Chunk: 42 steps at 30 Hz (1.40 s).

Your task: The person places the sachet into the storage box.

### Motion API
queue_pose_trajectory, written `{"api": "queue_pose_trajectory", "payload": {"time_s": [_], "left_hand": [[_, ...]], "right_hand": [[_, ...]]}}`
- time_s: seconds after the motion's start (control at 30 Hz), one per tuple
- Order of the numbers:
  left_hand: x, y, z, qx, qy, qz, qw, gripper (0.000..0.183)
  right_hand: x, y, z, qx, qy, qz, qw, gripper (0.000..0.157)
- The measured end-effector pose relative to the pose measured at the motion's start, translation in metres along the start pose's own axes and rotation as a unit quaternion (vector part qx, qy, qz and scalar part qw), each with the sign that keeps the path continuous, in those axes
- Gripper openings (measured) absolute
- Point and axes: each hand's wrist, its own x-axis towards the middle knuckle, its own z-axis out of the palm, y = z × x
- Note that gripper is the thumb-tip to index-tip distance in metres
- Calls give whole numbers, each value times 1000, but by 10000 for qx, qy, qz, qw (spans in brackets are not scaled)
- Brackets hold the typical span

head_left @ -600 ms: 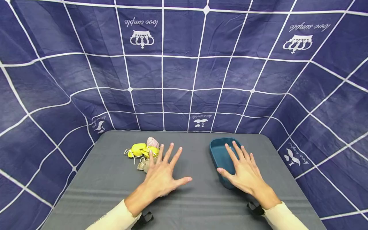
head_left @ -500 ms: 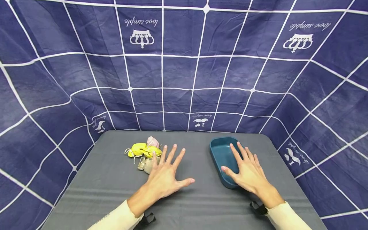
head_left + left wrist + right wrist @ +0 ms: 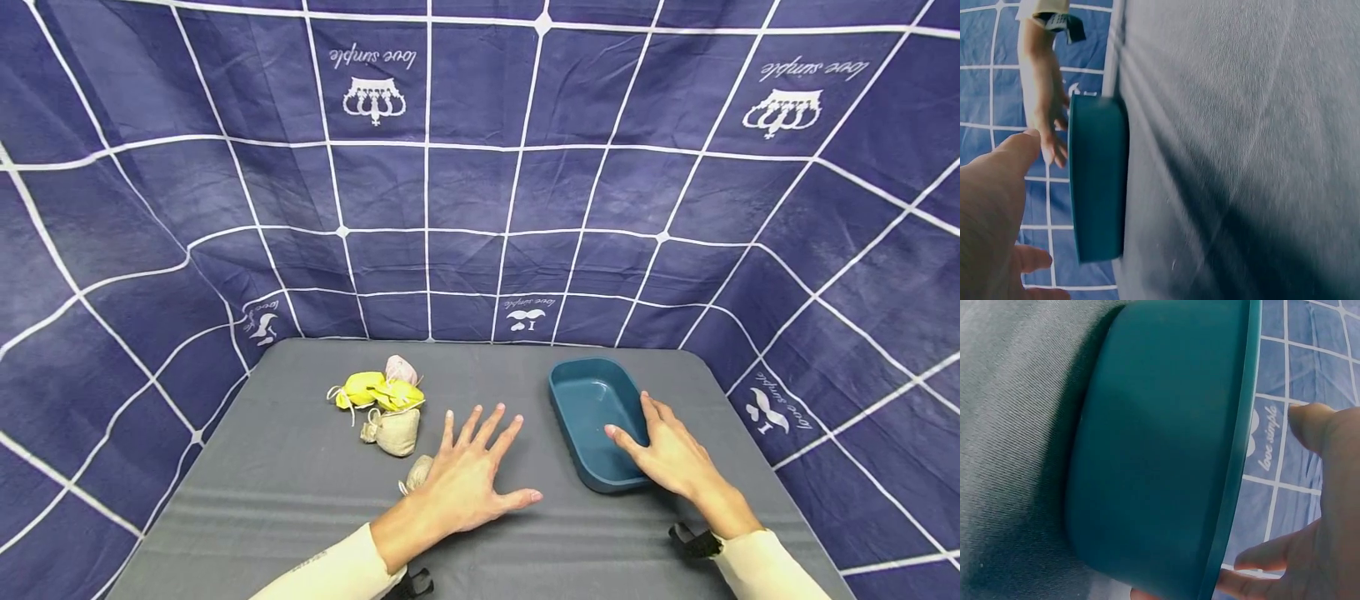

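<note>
My left hand (image 3: 467, 483), fingers spread and holding nothing, is over the middle of the grey table. It partly covers a small beige drawstring pouch (image 3: 418, 473). My right hand (image 3: 675, 454) is at the right side of a teal rectangular tub (image 3: 592, 392); its thumb reaches over the inside, its fingers lie along the outer right wall. In the right wrist view the thumb (image 3: 1311, 425) stands apart from the rim, and a fingertip (image 3: 1144, 594) shows beyond the tub's end. The left wrist view has the tub's side wall (image 3: 1099, 181) beyond the left thumb.
Left of centre lie another beige pouch (image 3: 396, 432), two yellow pouches (image 3: 363, 388) (image 3: 399, 395) and a pink pouch (image 3: 401, 369), close together. Blue cloth with white grid lines (image 3: 480, 192) hangs behind and at both sides of the table (image 3: 300, 467).
My left hand has moved right and toward me, uncovering the beige pouches. My right hand has shifted right, from over the tub to its right wall.
</note>
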Motion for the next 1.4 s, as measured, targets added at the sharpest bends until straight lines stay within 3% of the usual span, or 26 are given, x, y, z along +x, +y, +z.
{"api": "queue_pose_trajectory", "payload": {"time_s": [0.23,0.4,0.53,0.83,1.07,1.4], "left_hand": [[2,12,10,-66,-100,376,9992,106],[2,15,13,-112,-86,444,9989,104],[5,14,15,-118,-61,432,9990,103],[2,2,15,-155,65,337,9993,99],[-5,-10,15,-37,455,365,9983,94],[-18,-29,5,128,882,322,9955,77]], "right_hand": [[2,0,2,98,109,-209,9997,114],[4,-5,7,303,279,-591,9974,97],[2,-8,10,487,272,-783,9954,95],[-1,-22,18,765,-72,-1078,9912,109],[1,-32,24,865,-236,-1340,9869,117],[4,-48,31,1714,-998,-1547,9678,137]]}}
